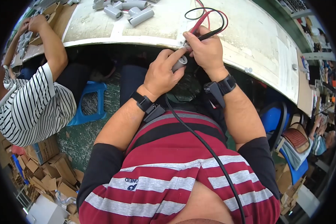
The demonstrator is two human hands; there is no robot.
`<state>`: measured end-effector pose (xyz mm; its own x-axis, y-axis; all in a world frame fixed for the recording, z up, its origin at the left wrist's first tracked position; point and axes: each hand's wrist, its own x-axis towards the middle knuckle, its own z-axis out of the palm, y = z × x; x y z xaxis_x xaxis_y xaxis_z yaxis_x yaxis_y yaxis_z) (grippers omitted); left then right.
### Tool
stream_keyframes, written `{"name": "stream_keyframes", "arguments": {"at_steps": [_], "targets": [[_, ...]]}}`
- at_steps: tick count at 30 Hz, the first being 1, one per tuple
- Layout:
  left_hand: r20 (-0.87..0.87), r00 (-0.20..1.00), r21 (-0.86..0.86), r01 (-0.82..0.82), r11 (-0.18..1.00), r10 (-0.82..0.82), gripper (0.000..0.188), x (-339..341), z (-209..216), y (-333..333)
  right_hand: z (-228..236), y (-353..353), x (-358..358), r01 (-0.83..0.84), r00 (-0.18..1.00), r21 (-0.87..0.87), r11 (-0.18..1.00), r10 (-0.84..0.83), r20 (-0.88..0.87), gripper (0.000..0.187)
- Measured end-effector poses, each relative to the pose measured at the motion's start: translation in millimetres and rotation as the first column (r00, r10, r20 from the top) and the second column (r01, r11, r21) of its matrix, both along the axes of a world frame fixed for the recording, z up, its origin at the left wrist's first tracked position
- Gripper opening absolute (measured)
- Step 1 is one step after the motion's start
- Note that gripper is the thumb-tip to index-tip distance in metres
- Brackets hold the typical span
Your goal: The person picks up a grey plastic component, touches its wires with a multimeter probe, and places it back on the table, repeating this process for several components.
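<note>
My left hand is wrapped round a grey plastic cylinder at the front edge of the white worktable. The cylinder's round end shows between thumb and fingers. My right hand grips a red test probe and a black test probe together, like a pair of pens. Their tips point down toward the cylinder by my left fingertips; whether they touch it is hidden by the fingers. A red and a black lead loop up over the table from the probes.
Several grey cylinders lie at the table's far left. To my left a person in a striped shirt works at a cardboard box. A blue stool stands between us. Flattened cartons fill the lower left. A blue chair is at right.
</note>
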<state>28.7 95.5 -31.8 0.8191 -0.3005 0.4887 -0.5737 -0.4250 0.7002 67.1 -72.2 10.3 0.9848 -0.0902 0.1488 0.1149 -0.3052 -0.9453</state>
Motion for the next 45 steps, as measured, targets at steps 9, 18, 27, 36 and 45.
{"name": "stream_keyframes", "arguments": {"at_steps": [9, 18, 27, 36, 45], "targets": [[0.02, 1.0, 0.072, -0.014, 0.997, 0.013, 0.05, 2, 5, 0, 15, -4, 5, -0.026, 0.979, 0.083, 0.996, 0.042, -0.2, 0.021], [0.033, 0.999, -0.007, -0.01, 1.0, 0.01, 0.047, 6, -4, 2, 11, -1, 3, -0.033, 0.986, 0.137, 0.99, 0.055, -0.155, 0.021], [0.036, 0.999, 0.041, 0.016, 0.999, -0.017, 0.045, 6, -1, 3, 9, -4, 2, -0.056, 0.988, 0.062, 0.997, 0.064, -0.141, 0.021], [-0.044, 0.999, -0.037, 0.023, 0.999, -0.025, 0.041, 6, 2, 2, 12, -7, -1, -0.077, 0.983, 0.173, 0.982, 0.103, -0.15, 0.021], [-0.099, 0.995, -0.071, 0.026, 0.997, -0.033, 0.041, 14, 4, 7, 5, 0, 5, -0.089, 0.993, 0.07, 0.994, 0.094, -0.076, 0.018]]}}
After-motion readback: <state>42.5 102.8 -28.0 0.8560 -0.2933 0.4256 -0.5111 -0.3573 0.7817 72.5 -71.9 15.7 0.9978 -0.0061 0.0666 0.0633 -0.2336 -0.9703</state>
